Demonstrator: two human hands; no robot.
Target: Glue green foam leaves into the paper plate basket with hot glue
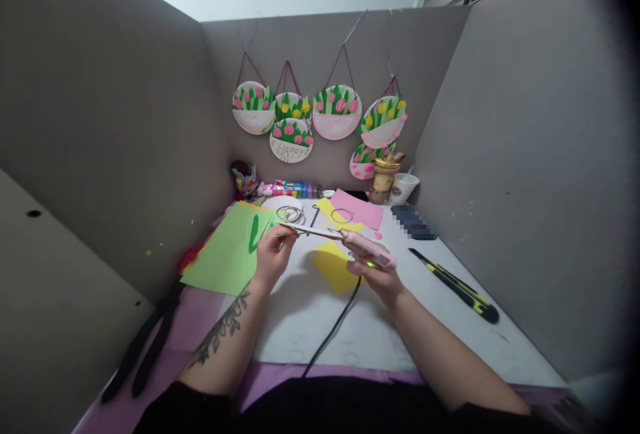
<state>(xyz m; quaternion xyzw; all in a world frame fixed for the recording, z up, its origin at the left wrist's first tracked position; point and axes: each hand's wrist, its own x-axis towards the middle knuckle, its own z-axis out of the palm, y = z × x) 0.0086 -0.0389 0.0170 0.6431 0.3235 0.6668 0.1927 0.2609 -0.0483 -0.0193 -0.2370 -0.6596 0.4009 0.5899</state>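
My left hand (274, 251) pinches the left end of a white paper plate (315, 230), which I see almost edge-on above the table. My right hand (380, 281) is wrapped round a pink glue gun (370, 249) with a small green light. The gun's nozzle points left, close to the plate's right end; whether they touch I cannot tell. Its black cord (333, 331) runs down toward my body. Below the hands lies a yellow paper sheet (336, 267). Green paper (220, 254) spreads out beside my left hand.
A yellow-black utility knife (460, 287) and a phone (414, 222) lie at right. Wire coils (291, 215) and pink paper (357, 207) are behind the hands. Black-handled pliers or shears (150, 347) lie at left. Several flower-decorated plates (337, 124) hang on the grey back panel; cups (403, 187) stand below.
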